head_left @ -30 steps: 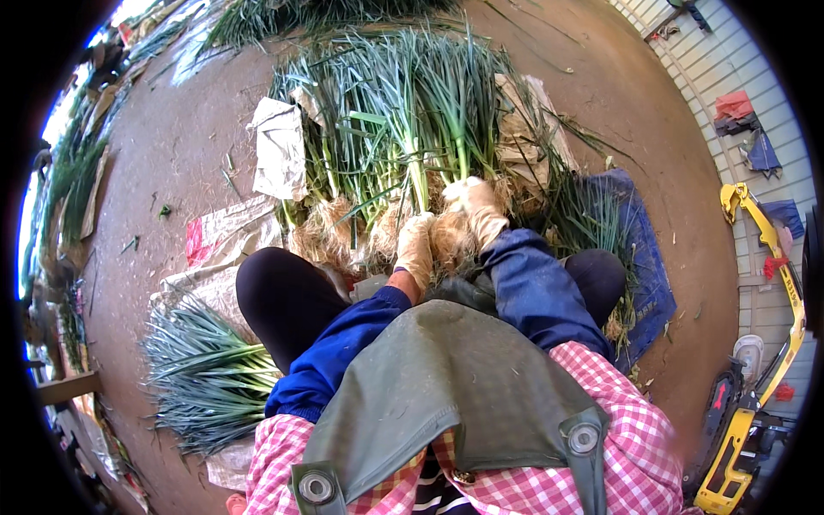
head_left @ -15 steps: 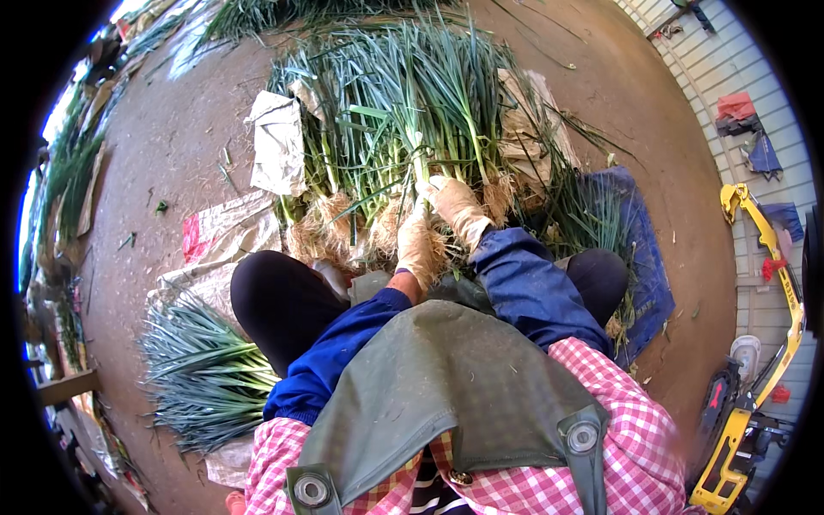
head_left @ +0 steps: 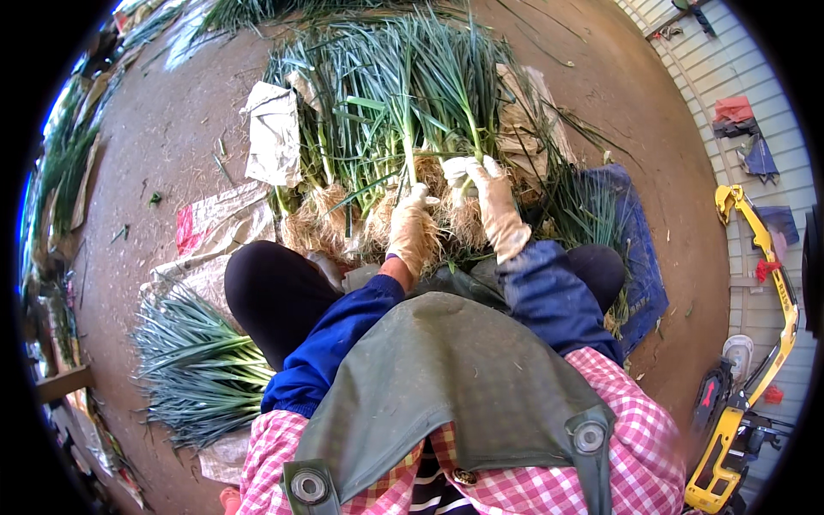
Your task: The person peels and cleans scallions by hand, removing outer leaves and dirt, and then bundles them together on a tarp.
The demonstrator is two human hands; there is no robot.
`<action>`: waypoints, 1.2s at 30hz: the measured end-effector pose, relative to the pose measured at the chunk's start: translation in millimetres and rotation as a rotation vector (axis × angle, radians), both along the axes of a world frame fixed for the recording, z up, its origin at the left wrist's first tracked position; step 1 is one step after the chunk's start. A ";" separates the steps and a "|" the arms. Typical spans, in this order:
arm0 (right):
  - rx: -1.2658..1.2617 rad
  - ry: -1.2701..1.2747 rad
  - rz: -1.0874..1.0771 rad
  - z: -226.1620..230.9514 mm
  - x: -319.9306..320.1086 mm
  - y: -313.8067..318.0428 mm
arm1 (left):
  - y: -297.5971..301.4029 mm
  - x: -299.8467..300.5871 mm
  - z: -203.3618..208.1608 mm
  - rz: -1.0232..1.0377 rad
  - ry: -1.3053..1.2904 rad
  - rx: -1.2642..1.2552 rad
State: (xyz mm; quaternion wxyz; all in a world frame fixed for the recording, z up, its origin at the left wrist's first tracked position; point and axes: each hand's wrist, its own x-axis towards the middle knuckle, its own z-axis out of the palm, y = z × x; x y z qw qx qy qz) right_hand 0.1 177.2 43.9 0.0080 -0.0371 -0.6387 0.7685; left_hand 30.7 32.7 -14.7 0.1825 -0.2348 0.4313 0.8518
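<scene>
A broad pile of long green onions [head_left: 369, 94] with tangled pale roots [head_left: 326, 210] lies in front of my knees, leaves pointing away from me. My left hand [head_left: 412, 227], in a cream work glove, is closed round the root end of a green onion [head_left: 409, 142] whose pale stalk rises from the fist. To its right, my gloved right hand [head_left: 493, 202] curls its fingers at the base of another green onion stalk [head_left: 475, 129]. Roots hang below the right fingers, and the palm side of that hand is hidden.
Trimmed-looking green onions [head_left: 202, 369] lie bundled beside my left knee. Blue sheeting [head_left: 644, 283] is at the right, pale sacking [head_left: 275, 133] at the left. More greens line the left rim. A yellow toy-like excavator [head_left: 730, 429] stands at the far right by the ribbed wall.
My right hand has moved right, away from the left hand, to the base of another stalk. The left hand has stayed nearly in place, still holding its green onion.
</scene>
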 end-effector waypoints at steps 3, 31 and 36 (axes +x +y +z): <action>-0.255 -0.490 0.128 -35.9 -23.1 12.2 | 4.8 1.6 -6.6 -0.115 0.133 0.259; -0.487 -0.277 0.201 -2.2 27.0 -37.6 | -3.9 8.8 7.2 -0.043 0.016 0.229; -0.803 -0.369 0.362 0.7 47.3 -29.5 | 10.5 -1.4 -21.9 0.192 -0.172 0.385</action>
